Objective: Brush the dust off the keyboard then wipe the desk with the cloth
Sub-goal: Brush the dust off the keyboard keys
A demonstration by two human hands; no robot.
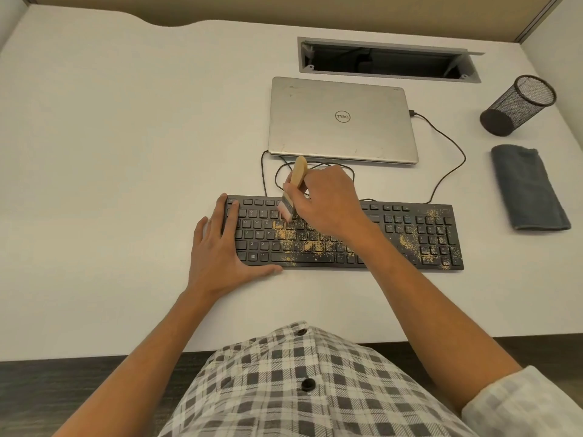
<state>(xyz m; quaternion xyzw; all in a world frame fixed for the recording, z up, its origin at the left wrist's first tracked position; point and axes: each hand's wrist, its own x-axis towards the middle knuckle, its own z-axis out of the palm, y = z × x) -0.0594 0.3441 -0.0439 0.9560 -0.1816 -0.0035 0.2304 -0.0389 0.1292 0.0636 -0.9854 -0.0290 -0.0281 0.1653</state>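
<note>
Currently brushing | right hand (328, 200) grips brush (291, 192), bristles on upper-left keys | left hand (220, 247) flat, fingers straight, steadying keyboard (410, 234) | advise short strokes sweeping dust (410, 242) off one edge | cloth (527, 187) untouched

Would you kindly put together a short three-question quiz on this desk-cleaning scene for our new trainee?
1. True or false: the cloth lies folded on the desk, untouched by either hand.
2. Which hand holds the brush? A) left hand B) right hand C) neither
3. Fill in: the yellowish dust lies on the middle and ______ parts of the keyboard.

Key:
1. True.
2. B; the left hand rests flat on the keyboard's left end.
3. Right; the numeric pad end carries a lot of it.
</note>
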